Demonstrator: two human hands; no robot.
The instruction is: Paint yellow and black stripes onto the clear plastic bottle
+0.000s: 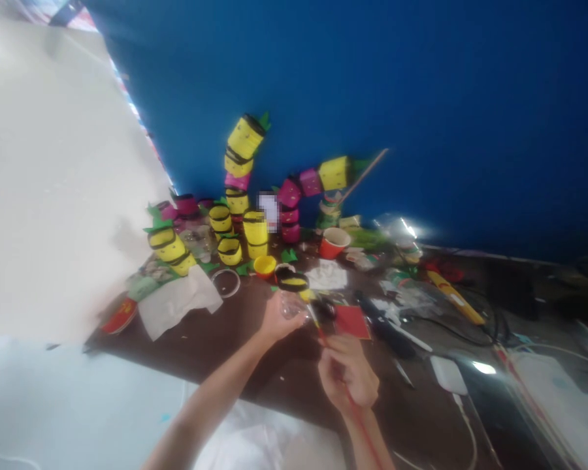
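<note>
My left hand is wrapped round a clear plastic cup near the middle of the table. A black-and-yellow rim shows at the cup's top. My right hand grips a long red-handled paintbrush, whose tip points up and left, close to the cup's right side. Whether the tip touches it is too blurred to tell. Just behind the cup is a small yellow cup. Right of the brush lies a red square.
Yellow cup stacks and magenta ones stand along the blue wall. Also on the table are a red cup, white tissue, a tape ring, a yellow cutter and a white charger.
</note>
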